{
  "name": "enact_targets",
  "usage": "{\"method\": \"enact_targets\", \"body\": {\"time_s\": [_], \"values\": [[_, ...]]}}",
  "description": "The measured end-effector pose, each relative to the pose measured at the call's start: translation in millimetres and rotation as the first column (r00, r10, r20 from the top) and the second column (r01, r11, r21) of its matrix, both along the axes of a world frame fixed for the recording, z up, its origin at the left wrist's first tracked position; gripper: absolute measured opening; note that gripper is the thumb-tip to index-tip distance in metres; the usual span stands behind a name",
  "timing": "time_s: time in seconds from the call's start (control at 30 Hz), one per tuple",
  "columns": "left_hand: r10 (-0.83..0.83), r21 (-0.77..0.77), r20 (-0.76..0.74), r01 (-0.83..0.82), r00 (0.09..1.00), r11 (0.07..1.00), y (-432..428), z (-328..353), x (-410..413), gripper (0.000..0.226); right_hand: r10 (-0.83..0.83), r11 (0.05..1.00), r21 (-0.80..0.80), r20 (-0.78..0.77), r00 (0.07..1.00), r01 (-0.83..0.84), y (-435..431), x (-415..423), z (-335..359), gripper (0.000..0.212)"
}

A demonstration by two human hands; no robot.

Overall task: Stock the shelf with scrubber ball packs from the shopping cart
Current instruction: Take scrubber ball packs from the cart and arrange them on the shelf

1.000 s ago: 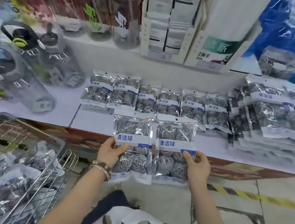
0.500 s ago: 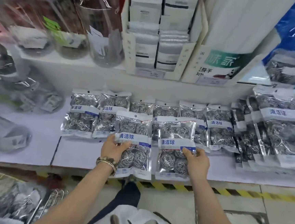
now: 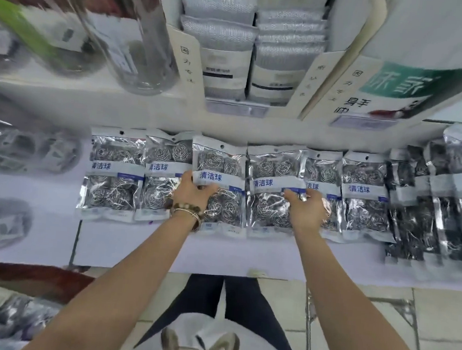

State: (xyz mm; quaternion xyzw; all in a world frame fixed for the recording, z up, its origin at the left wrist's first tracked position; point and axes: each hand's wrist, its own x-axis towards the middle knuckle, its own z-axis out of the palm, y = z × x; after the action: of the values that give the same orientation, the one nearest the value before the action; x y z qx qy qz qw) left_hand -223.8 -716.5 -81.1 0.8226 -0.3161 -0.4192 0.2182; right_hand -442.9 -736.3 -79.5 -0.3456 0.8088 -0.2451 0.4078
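Observation:
Several silver scrubber ball packs with blue labels lie in a row on the white shelf. My left hand grips one pack in the middle of the row, thumb on its label. My right hand grips the neighbouring pack from its right side. Both packs lie flat on top of the row. More packs are stacked at the right. A corner of the shopping cart with blurred packs shows at the lower left.
Water bottles stand on the upper shelf at the left, and more lie at the left of the lower shelf. Boxes of grey cloths and a tissue display stand above the packs. Bare shelf lies in front of the row.
Both hands carried the two packs from below the shelf edge forward onto the row of packs. My view moved closer to the shelf and the cart slid out to the lower left.

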Motion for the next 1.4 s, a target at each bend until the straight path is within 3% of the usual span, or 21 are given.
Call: {"method": "enact_targets", "body": {"time_s": [0.1, 0.2, 0.37, 0.47, 0.6, 0.7, 0.83, 1.0, 1.17, 1.4], "values": [[-0.039, 0.023, 0.064, 0.038, 0.997, 0.999, -9, -7, -4, 0.068, -0.012, 1.0, 0.001, 0.002, 1.0, 0.012, -7, 5, -11, 0.059], [-0.068, 0.043, 0.116, 0.063, 0.991, 0.997, -16, -15, -6, 0.048, 0.003, 1.0, 0.007, -0.008, 1.0, -0.003, -10, 7, -19, 0.06], [-0.093, 0.037, 0.185, 0.088, 0.978, 0.995, -20, -28, -10, 0.036, 0.159, 0.987, 0.039, -0.198, 0.967, -0.154, -11, 5, -26, 0.061], [-0.162, 0.056, 0.274, 0.152, 0.948, 0.987, -19, -28, -11, 0.046, 0.222, 0.975, 0.05, -0.27, 0.937, -0.217, -10, 4, -29, 0.06], [-0.278, 0.081, 0.455, 0.272, 0.846, 0.959, -16, -29, -6, 0.088, 0.289, 0.943, -0.046, -0.377, 0.88, -0.329, -8, 0, -27, 0.059], [-0.359, 0.098, 0.529, 0.364, 0.769, 0.926, -10, -28, -11, 0.097, 0.37, 0.909, -0.003, -0.456, 0.81, -0.417, -6, -6, -31, 0.069], [-0.637, 0.35, 0.443, 0.533, 0.63, 0.771, -4, -37, -27, 0.099, 0.659, 0.746, 0.265, -0.428, 0.618, -0.611, -4, -8, -37, 0.089], [-0.693, 0.408, 0.427, 0.561, 0.581, 0.721, -7, -47, -30, 0.097, 0.819, 0.57, 0.456, -0.387, 0.424, -0.683, -8, -12, -46, 0.092], [-0.704, 0.431, 0.439, 0.556, 0.559, 0.71, -8, -51, -33, 0.096, 0.871, 0.485, 0.532, -0.367, 0.327, -0.694, -11, -15, -47, 0.088], [-0.707, 0.451, 0.44, 0.546, 0.553, 0.707, -8, -46, -36, 0.096, 0.887, 0.454, 0.546, -0.349, 0.301, -0.704, -12, -15, -45, 0.087]]}}
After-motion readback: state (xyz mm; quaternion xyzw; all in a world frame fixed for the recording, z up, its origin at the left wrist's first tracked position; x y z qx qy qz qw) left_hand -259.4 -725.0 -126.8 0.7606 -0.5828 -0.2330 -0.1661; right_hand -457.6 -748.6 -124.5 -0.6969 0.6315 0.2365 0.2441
